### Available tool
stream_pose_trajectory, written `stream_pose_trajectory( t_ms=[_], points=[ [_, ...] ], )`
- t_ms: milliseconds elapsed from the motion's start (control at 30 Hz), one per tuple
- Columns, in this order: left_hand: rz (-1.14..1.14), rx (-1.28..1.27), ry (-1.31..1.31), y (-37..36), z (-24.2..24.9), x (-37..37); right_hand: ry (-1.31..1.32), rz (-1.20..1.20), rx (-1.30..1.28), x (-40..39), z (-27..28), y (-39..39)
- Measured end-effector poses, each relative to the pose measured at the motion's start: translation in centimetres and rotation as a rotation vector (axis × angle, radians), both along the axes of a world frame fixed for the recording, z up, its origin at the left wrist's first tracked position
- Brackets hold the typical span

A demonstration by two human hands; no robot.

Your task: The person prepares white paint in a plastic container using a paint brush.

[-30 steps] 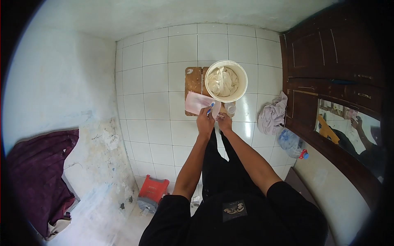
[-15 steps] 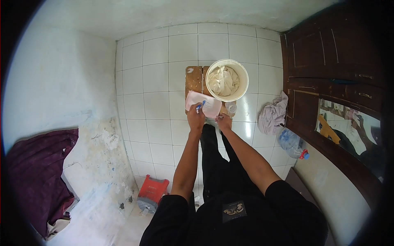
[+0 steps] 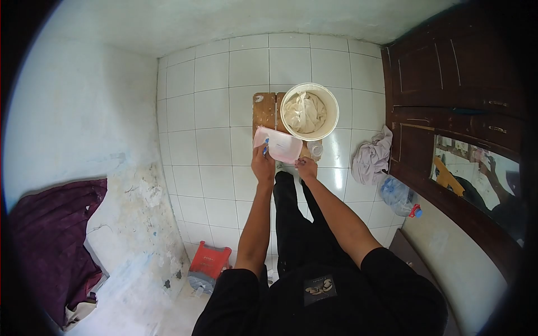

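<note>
A shallow, pale pink rectangular plastic tray or lid [image 3: 286, 147] lies tilted over the front of a low wooden stool or bench [image 3: 264, 115]. My left hand [image 3: 262, 164] is at its left side, fingers closed on a small blue-and-white object [image 3: 265, 149], too small to name, held over the pink surface. My right hand [image 3: 306, 167] is closed at the tray's lower right corner, its fingertips pinched together; what they grip is hidden. Just beyond the right hand stands a clear plastic cup [image 3: 315, 148]. Behind the tray is a white bucket [image 3: 334, 115] with cream cloth [image 3: 305, 112] inside.
White floor tiles surround the bench. To the right lie a crumpled pale cloth [image 3: 372, 157] and a large clear bottle [image 3: 397, 195], beside a dark wooden cabinet [image 3: 412, 151] with a mirror. A red plastic stool [image 3: 210, 260] is at lower left; a purple cloth [image 3: 56, 235] hangs on the left.
My left hand has shifted left and slightly down, taking the small blue-and-white object from the tray's middle towards its left side. The right hand stays at the corner.
</note>
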State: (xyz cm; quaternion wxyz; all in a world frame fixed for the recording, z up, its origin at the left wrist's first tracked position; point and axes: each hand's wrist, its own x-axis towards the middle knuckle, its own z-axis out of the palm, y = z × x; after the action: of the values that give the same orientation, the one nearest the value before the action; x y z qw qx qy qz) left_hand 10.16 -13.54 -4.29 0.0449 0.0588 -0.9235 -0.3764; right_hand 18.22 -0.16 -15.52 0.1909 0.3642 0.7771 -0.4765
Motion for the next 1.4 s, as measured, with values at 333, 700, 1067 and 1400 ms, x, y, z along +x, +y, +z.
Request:
stream_pose_trajectory(
  t_ms=[333,700,1067,1400],
  points=[
    [-0.017,0.146,-0.106,3.8,0.5,2.3,-0.020,-0.074,-0.038,-0.3,1.4,-0.1],
    [0.046,0.298,-0.118,3.1,-1.0,1.0,-0.036,-0.069,-0.054,-0.3,1.4,0.2],
    [0.074,0.127,-0.001,-0.5,0.6,-2.2,-0.021,-0.048,-0.097,0.4,-1.5,0.2],
    [-0.059,-0.071,0.028,0.4,-0.1,-1.4,-0.066,-0.075,-0.175,-0.5,0.9,0.5]
  ],
)
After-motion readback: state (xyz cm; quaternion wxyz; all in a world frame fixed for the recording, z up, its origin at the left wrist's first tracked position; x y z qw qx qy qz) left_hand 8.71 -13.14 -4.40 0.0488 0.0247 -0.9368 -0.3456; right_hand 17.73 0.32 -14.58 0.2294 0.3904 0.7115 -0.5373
